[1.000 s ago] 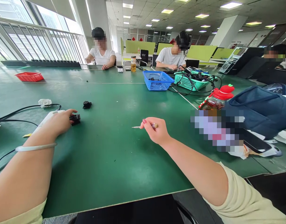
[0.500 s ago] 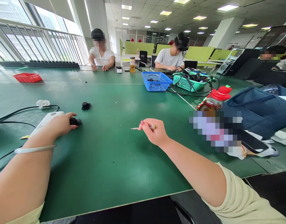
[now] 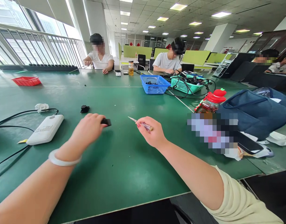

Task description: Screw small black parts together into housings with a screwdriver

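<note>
My left hand [image 3: 88,129], wearing a pale bangle, is closed on a small black part [image 3: 106,122] that sticks out past the fingertips above the table. Most of the part is hidden by the fingers, so its kind cannot be made out. In my right hand [image 3: 152,132] is a slim pointed tool [image 3: 147,126], its thin tip directed left toward the black part. The two are apart. Another small black part [image 3: 84,109] lies on the green tabletop [image 3: 124,174], beyond my left hand. A white power bank [image 3: 45,130] with black cables rests left of that hand.
A crumpled tissue [image 3: 42,107] and a red tray [image 3: 26,81] lie to the left. Farther off stand a blue basket [image 3: 155,85] and a green basket [image 3: 186,85] with cables. On the right are a red-lidded bottle [image 3: 213,99] and a blue bag [image 3: 255,112]. Two people sit opposite.
My left hand has lifted the black part from beside the power bank and moved right with it. My right hand has stayed nearly in place, the tool's tip now angled slightly higher.
</note>
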Demonstrator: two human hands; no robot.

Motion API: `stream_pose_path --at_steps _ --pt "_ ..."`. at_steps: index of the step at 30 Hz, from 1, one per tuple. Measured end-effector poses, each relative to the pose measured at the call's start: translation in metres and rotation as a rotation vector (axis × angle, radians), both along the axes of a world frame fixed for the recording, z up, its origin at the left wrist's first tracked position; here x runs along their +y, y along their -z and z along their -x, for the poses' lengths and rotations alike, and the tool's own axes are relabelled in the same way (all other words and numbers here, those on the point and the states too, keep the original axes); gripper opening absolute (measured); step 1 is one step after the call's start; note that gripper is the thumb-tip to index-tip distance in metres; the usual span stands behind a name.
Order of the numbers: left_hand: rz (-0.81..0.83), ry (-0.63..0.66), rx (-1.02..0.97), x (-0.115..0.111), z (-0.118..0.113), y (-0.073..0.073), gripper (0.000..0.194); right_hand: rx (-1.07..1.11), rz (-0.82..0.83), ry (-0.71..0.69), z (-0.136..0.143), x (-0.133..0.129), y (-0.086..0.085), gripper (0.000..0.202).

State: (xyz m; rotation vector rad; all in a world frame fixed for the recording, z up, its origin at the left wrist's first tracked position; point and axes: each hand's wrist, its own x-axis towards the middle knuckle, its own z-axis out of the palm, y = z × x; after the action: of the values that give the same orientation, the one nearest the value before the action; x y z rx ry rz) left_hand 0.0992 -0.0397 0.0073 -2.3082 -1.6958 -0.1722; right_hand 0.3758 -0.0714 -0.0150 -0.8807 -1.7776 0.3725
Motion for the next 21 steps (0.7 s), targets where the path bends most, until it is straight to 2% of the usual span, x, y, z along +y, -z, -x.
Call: stream_pose_path --at_steps 3,7,12,18,21 --pt "-0.010 0.255 -0.092 -0.017 -0.047 0.009 0.022 0.017 -0.014 0.040 -0.001 -0.001 0.000 0.034" --pt "0.037 0.391 -0.170 -0.032 -0.082 0.024 0.015 0.039 -0.069 0.061 -0.002 -0.005 -0.003 0.048" --pt "0.064 0.414 -0.182 -0.028 -0.089 0.036 0.015 0.017 -0.113 0.058 -0.001 -0.011 -0.007 0.054" --pt "0.171 0.317 -0.336 -0.021 -0.083 0.037 0.037 -0.035 -0.145 0.044 0.001 -0.011 -0.005 0.055" --pt "0.233 0.286 -0.422 -0.020 -0.082 0.038 0.035 -0.079 -0.153 0.037 0.002 -0.011 -0.003 0.051"
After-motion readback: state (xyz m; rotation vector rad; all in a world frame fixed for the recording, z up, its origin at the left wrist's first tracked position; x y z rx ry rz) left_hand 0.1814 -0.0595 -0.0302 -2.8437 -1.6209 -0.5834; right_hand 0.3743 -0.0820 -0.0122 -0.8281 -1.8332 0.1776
